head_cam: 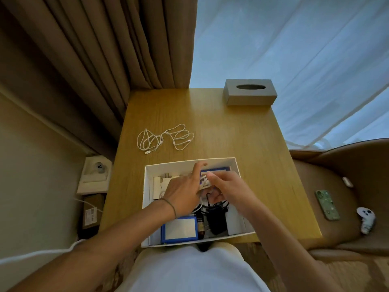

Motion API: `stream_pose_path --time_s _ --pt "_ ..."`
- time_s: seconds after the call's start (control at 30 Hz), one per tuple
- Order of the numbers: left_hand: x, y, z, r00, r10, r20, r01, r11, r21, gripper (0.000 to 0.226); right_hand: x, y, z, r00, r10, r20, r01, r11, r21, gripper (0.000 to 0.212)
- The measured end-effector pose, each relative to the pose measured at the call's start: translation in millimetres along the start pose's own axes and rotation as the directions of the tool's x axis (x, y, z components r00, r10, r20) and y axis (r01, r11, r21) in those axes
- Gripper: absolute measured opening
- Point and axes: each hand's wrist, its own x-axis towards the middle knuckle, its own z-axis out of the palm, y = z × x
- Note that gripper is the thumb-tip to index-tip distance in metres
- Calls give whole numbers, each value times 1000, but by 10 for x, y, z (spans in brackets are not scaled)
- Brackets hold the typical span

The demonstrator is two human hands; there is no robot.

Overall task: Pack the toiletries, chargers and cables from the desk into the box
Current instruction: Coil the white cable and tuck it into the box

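Box: a shallow white cardboard box [235, 165] with an open top sits at the near edge of the light wooden desk [252, 133], directly in front of the person.
Box contents: a blue-framed flat packet with a pale face [179, 229] lies at the near left; a black charger with tangled black cord [216, 216] lies just right of it; a second blue-edged packet [214, 170] lies at the far side; pale cardboard pieces [159, 184] line the left.
Left hand: the left hand [185, 190] reaches into the box, forefinger stretched toward the far wall, the other fingers bent over a small bundle of white cable [205, 182].
Right hand: the right hand [228, 186] meets the left over the same bundle; fingertips pinch at it, though motion blur hides the exact grip.
Loose cable: a long white cable in slack loops [166, 138] lies on the desk beyond the box, apart from it.
Surroundings: a grey tissue box [250, 92] stands at the far right corner of the desk; a green phone [327, 204] rests on the brown seat [336, 165] to the right.
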Motion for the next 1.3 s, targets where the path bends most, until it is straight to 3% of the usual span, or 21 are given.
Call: stream_pose_path --time_s 0.1,0.23,0.33,0.4,0.5,0.57,0.67,0.73,0.9,1.0,1.17,1.3 --pt "25 159 192 993 97 -74 -80 976 203 108 -51 47 -59 995 98 -19 -97 994 55 27" --pt "98 347 418 993 96 -75 -85 986 143 112 -92 150 -184 987 146 -74 -142 988 62 21" --pt "124 445 558 1000 -15 -25 13 999 -50 104 -65 151 -300 982 135 -134 -149 984 -96 14" --pt "137 446 640 990 -52 131 83 966 -244 98 -14 137 -358 983 129 -133 -163 942 -294 13" --pt "170 420 608 937 0 349 199 822 -533 97 94 90 -439 985 154 -83 -174 805 -568 17" --pt "158 391 561 914 54 402 216 775 -594 87 182 25 -515 977 206 -60 -187 680 -708 17" --pt "86 327 558 942 4 337 173 852 -495 37 331 -76 -575 944 328 -36 -208 508 -836 13" --pt "33 303 585 966 -14 258 106 933 -343 25 402 -112 -508 923 383 -37 -201 399 -895 10" --pt "24 389 647 939 112 325 -78 990 -115 29 551 -65 -190 879 465 -104 -183 126 -975 13" --pt "40 394 655 932 126 340 -105 991 -80 30 608 7 -106 860 496 -121 -174 62 -983 16" --pt "3 412 709 943 152 297 -138 988 -71 31 596 150 -83 940 340 -33 -33 -8 -999 10" --pt "-25 449 747 888 232 396 -194 972 -135 36 592 216 -126 972 228 64 90 -105 -990 17"
